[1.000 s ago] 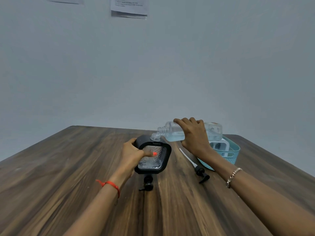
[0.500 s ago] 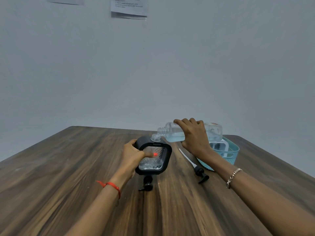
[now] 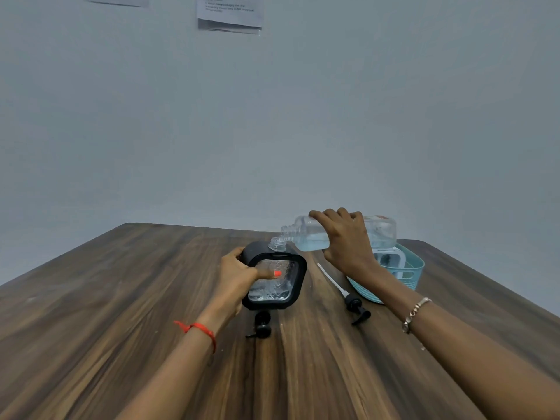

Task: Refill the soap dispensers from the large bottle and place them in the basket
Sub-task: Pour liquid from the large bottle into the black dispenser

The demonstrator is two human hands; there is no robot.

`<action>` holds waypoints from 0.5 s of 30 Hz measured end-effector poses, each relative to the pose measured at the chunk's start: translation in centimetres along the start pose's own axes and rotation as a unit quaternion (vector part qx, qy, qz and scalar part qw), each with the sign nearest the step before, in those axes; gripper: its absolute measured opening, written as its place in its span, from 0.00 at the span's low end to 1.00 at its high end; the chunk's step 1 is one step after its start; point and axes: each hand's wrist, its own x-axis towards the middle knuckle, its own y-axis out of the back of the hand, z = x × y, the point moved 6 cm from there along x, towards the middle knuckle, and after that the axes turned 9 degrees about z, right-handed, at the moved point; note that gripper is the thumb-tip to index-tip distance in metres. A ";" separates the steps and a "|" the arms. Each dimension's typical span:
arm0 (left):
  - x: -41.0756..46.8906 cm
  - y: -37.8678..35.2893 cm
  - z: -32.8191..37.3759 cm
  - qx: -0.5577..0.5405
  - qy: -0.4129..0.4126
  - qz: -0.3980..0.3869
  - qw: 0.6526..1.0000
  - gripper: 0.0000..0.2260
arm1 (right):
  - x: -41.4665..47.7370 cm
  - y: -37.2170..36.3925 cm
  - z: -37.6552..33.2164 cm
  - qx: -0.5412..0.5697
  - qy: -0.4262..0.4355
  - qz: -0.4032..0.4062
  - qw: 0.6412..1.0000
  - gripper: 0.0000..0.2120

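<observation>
Head: right hand (image 3: pixel 345 245) grips bottle (image 3: pixel 381 233) midway

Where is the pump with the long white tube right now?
In the head view, the pump lies flat on the table, right of centre, between the black-framed dispenser and the teal basket.

A dark brown wood-grain table (image 3: pixel 121 298) fills the lower half of the view, its streaks running away toward the far edge, where the corners are rounded. Behind it rises a plain pale grey-blue wall (image 3: pixel 363 116). High on the wall hangs a white sheet of paper (image 3: pixel 230 13) with a few printed lines (too small to read). To its left, a second sheet (image 3: pixel 118 0) shows only its bottom edge.
</observation>
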 end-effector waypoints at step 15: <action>-0.4 0.0 0.0 -0.014 0.004 -0.007 1.000 0.23 | -0.1 0.2 -0.1 -0.002 0.004 0.000 1.000 0.30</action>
